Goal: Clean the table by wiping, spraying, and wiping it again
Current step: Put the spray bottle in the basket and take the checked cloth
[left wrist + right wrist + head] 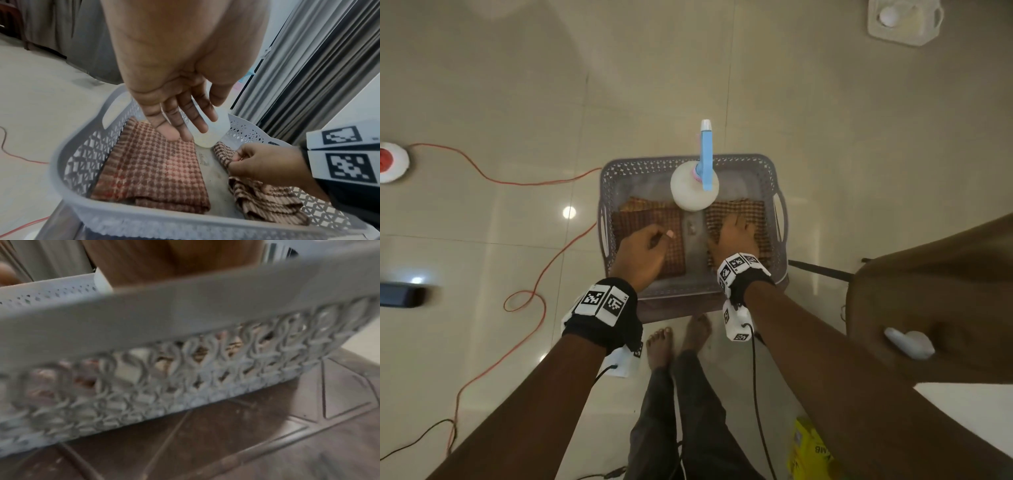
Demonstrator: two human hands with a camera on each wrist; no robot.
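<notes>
A grey lattice basket [654, 162] [61, 162] holds two folded brown checked cloths and a white spray bottle [693, 192] [213, 133] with a blue nozzle, which stands at the basket's far side. My left hand [650, 240] [185, 126] hovers over the left cloth [640, 216] [148, 170], fingers straight and relaxed, holding nothing. My right hand [732, 236] [267, 164] pinches a fold of the right cloth [753, 219] [263, 204] inside the basket. The right wrist view is blurred and shows only the basket wall [185, 305].
The basket sits on a brown stool [678, 310] [246, 434]. The brown table [945, 291] is at the right with a white object [909, 342] on it. An orange cable [541, 260] loops over the tiled floor at left. A yellow box [808, 448] lies near my feet.
</notes>
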